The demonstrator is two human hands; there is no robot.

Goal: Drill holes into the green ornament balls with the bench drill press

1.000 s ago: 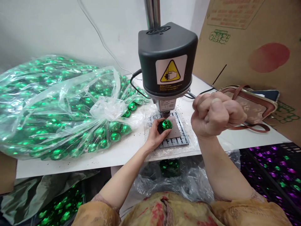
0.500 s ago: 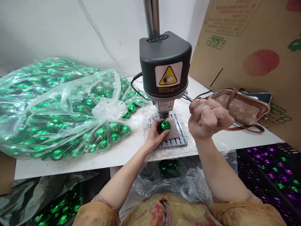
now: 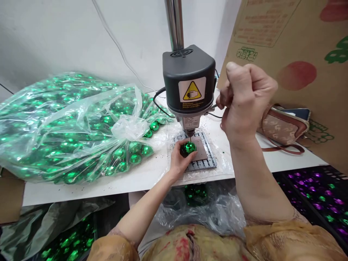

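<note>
A green faceted ball point(image 3: 190, 147) rests on a brown board point(image 3: 201, 150) under the drill press point(image 3: 187, 72). My left hand point(image 3: 179, 159) grips this ball from its left side, thumb in front and fingers behind. The thin drill bit point(image 3: 190, 138) comes down from the chuck to the top of the ball; whether its tip is inside the ball I cannot tell. My right hand point(image 3: 246, 98) is raised to the right of the drill head, closed around the press lever point(image 3: 214, 106), most of which the fingers hide.
A clear plastic bag point(image 3: 127, 127) full of green balls covers the left of the white table point(image 3: 95, 190). To the right lie a patterned purse point(image 3: 281, 125) and a big carton point(image 3: 299, 47). Below, crates hold purple and green balls point(image 3: 317, 197). Dark shavings are scattered around the press.
My right hand has risen with the lever, its wrist turning upward. More of the bit now shows between chuck and ball. My left hand keeps its grip on the ball. The view has shifted slightly.
</note>
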